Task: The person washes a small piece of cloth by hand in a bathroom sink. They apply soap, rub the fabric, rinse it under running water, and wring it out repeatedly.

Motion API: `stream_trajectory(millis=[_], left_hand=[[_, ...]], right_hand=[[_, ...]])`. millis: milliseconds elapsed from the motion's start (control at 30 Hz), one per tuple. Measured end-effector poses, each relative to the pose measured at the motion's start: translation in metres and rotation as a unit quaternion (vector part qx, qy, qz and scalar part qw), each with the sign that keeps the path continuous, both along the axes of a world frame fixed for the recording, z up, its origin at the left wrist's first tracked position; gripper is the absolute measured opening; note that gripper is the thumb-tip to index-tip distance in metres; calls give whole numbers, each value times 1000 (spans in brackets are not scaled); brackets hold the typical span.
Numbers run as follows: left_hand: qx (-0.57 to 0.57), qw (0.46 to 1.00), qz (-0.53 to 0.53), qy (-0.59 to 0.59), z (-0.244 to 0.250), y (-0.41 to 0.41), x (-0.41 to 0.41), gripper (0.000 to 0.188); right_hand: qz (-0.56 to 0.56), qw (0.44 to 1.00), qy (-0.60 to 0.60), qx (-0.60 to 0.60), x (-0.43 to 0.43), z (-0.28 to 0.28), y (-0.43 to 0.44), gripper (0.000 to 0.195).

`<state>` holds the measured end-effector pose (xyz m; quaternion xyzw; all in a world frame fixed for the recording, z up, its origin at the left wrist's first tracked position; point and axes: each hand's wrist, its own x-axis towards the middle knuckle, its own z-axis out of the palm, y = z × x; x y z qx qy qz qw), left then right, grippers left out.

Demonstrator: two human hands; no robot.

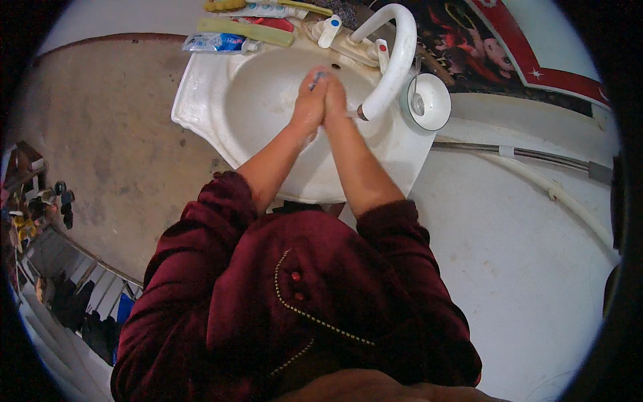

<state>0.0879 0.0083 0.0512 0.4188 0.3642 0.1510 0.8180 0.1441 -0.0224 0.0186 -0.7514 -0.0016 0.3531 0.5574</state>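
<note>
My left hand (307,103) and my right hand (335,95) are pressed together over the basin of a white ceramic sink (251,105). Both look wet. A small blue patch shows near the fingertips of my left hand, too blurred to name. Whether anything lies between the palms is hidden. The curved white faucet spout (402,45) arches over the basin, its mouth beside my right wrist, with what looks like water there. Behind the hands are a faucet handle with a blue dot (329,32) and one with a red dot (382,55).
Toothpaste tubes (216,43), a pale green comb-like strip (246,31) and a brush (225,5) crowd the sink's back left. A white bowl (436,103) holding a spoon-like utensil stands at its right rim. A pipe (547,186) runs along the right wall. Shoes (65,201) lie far left.
</note>
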Motion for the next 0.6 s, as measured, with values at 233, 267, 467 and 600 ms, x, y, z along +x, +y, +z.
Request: stream_trajectory(millis=[233,267,467,600], left_hand=[[-36,988,-70,-133,-43,1,-51,55],[-141,983,-68,-95,-22,-12,-53,50],[-154,982,13,-107,2,15,-53,44],[-234,965,-19,-116,0,-5,-58,42]], right_hand=[[52,944,-324,23,-71,33,-23,39],[17,973,-226,37,-42,31,-25,36],[79,939,-324,79,-103,37,-22,40],[90,947,-306,24,-65,31,-22,42]])
